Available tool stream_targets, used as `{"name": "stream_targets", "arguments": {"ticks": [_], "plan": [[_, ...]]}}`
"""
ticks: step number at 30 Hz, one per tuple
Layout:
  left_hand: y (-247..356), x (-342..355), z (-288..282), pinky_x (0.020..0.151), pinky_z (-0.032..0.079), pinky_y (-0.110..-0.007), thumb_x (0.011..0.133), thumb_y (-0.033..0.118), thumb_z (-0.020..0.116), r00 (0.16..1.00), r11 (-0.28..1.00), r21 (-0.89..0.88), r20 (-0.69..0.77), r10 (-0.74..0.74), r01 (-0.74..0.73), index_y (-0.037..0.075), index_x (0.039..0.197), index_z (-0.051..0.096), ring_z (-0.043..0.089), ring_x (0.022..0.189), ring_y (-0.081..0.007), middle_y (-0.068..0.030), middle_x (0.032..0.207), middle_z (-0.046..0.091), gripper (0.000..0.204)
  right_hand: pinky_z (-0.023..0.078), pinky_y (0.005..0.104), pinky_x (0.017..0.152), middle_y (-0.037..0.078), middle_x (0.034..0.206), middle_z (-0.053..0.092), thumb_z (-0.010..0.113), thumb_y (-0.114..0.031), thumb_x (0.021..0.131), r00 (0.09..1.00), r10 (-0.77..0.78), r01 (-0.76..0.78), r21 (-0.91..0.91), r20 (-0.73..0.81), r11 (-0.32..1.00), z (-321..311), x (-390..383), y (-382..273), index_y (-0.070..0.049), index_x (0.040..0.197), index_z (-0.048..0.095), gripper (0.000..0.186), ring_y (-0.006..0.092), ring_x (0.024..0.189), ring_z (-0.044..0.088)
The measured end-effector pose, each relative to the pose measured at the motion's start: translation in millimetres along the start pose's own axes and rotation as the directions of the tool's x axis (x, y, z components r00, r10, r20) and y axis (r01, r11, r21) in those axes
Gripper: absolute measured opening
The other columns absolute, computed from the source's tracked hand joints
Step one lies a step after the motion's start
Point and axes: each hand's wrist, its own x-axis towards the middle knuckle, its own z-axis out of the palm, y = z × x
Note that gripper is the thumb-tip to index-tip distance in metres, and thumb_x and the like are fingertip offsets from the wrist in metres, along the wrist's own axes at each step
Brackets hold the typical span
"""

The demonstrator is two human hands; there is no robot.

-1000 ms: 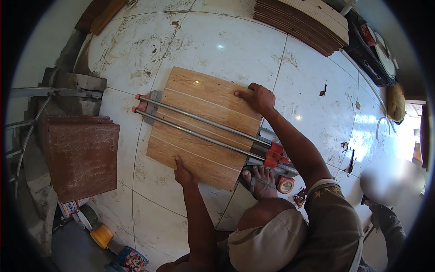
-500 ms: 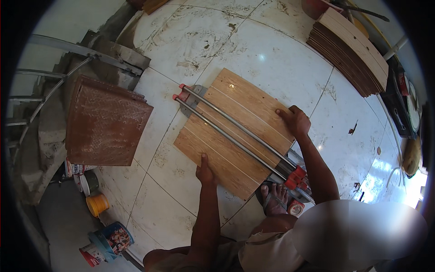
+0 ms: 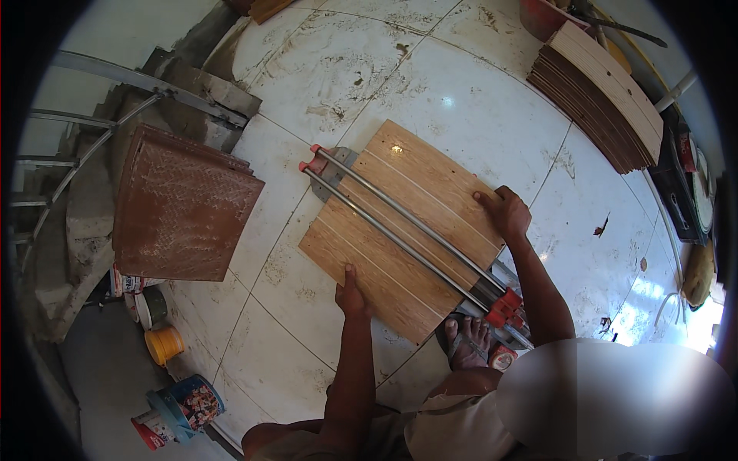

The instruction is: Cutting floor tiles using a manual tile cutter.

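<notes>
A wood-look plank-patterned tile (image 3: 427, 192) lies on a manual tile cutter (image 3: 503, 307), under its two steel rails, with red fittings at both ends. My left hand (image 3: 352, 298) grips the tile's lower-left edge, thumb on top. My right hand (image 3: 507, 215) grips the far right edge the same way, fingers curled over and under it. My sandaled foot (image 3: 469, 342) is beside the cutter's near end, by a small red round object (image 3: 503, 357).
Brown tiles (image 3: 184, 203) stand against concrete steps with metal railing (image 3: 84, 119) at left. Buckets (image 3: 165, 346) sit lower left. A tile stack (image 3: 596, 100), a red basin (image 3: 542, 15) and a dark case (image 3: 676, 184) line the right side of the white tiled floor (image 3: 292, 300).
The head view has turned, so the tile, cutter and surroundings sit farther right in the picture than a second ago. Both hands keep their grip on the tile.
</notes>
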Motion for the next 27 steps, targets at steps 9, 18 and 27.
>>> {"name": "stream_targets", "arguments": {"ticks": [9,18,27], "plan": [[7.4,-7.5,5.6,0.106,0.046,-0.042,0.094,0.034,0.074,0.999,1.000,0.013,-0.036,-0.014,0.014,0.001,0.138,0.051,0.059,0.118,-0.0241,-0.0089,0.129,0.062,0.059,0.054,0.0433,0.085,0.016,0.098,0.075,0.067,-0.074,0.079,1.000,-0.001,0.001,0.011,0.004,1.000,-0.8,-2.0,-2.3,-0.010,0.110,0.073,0.072,0.0322,0.096,0.072],[17.3,-18.8,14.8,0.103,0.048,-0.040,0.097,0.029,0.070,0.999,0.998,-0.025,0.018,-0.050,0.051,0.002,0.138,0.051,0.060,0.115,-0.0215,-0.0067,0.126,0.063,0.053,0.054,0.0441,0.085,0.017,0.099,0.075,0.065,-0.076,0.080,1.000,-0.011,0.011,-0.021,0.005,1.000,-0.7,-3.7,-3.2,-0.010,0.114,0.072,0.074,0.0330,0.097,0.072],[12.9,-10.0,6.2,0.102,0.049,-0.040,0.096,0.030,0.070,0.997,0.998,-0.011,0.053,-0.055,0.056,0.002,0.139,0.051,0.060,0.116,-0.0217,-0.0067,0.127,0.063,0.055,0.055,0.0446,0.083,0.017,0.100,0.075,0.062,-0.078,0.080,0.998,-0.047,0.046,-0.036,-0.033,0.998,1.1,-4.6,0.8,-0.010,0.116,0.071,0.077,0.0340,0.095,0.073]]}}
